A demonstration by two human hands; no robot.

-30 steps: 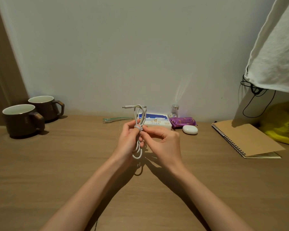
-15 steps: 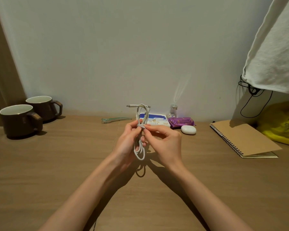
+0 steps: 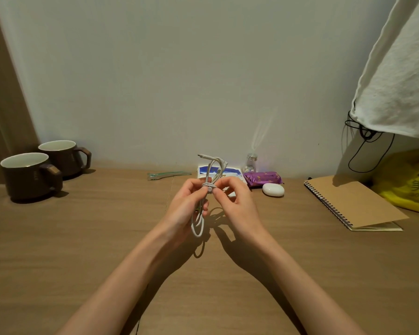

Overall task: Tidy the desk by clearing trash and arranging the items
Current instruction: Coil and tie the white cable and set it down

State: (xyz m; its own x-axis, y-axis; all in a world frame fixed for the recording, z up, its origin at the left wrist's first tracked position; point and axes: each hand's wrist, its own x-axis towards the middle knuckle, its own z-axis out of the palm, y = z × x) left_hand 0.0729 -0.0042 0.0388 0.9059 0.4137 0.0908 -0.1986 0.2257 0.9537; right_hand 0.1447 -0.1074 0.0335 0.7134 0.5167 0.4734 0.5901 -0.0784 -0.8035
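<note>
Single cam, head-worn, wide-angle. Faces fwd & down across the desk (image 3: pixel 82 238) to the wall (image 3: pixel 179 68) behind it. Close in: left hand (image 3: pixel 183 206) & right hand (image 3: pixel 238 205) sit mid-frame, forearms (image 3: pixel 121 286) run up from bottom edge.

Bare desk (image 3: pixel 82 250) between mugs (image 3: pixel 32 176) and notebook (image 3: pixel 353 204)

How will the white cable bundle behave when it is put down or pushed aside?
The white cable looks floppy: its loops hang limp below the left hand. The tie round its middle, pinched by the right hand, should probably keep it bundled. It seems light, held by fingertips alone.
</note>
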